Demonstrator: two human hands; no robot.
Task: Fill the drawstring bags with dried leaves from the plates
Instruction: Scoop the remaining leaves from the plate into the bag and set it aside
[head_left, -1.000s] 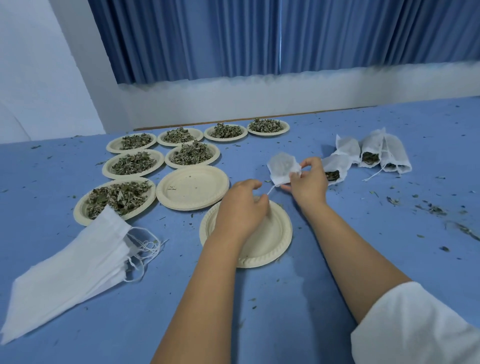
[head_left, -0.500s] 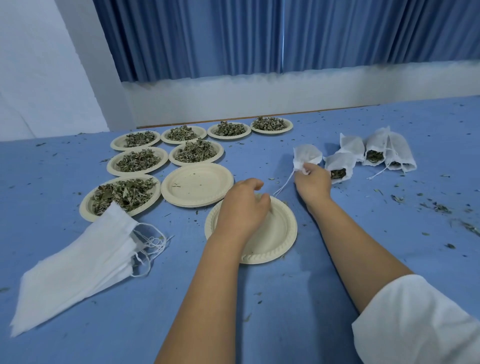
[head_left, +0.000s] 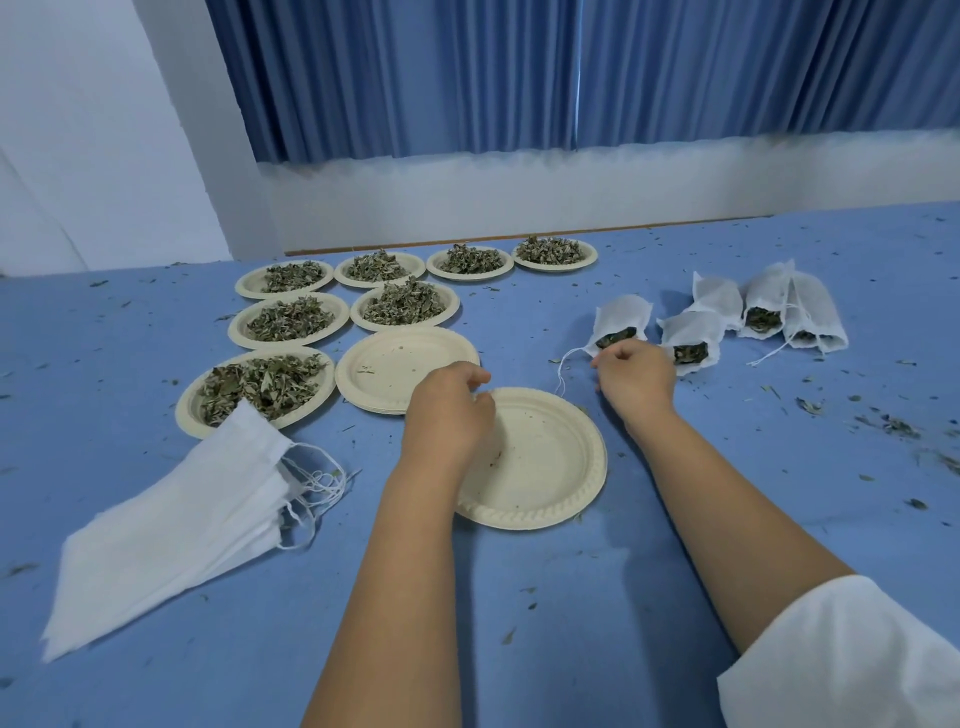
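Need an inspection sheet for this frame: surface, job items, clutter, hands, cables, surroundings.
Surface: blue table, flat.
Job's things: seven plates of dried leaves at left; empty plate in front; stack of empty plates behind it; pile of empty bags at near left; about five filled bags lying at right.
Clutter: leaf crumbs scattered, thickest at right.
Hands: left hand loosely curled over the empty plate's rim, nothing seen in it; right hand at the mouth of the nearest filled bag, grip unclear.
Cables: nothing seen.
Surroundings: blue curtain above a white wall.
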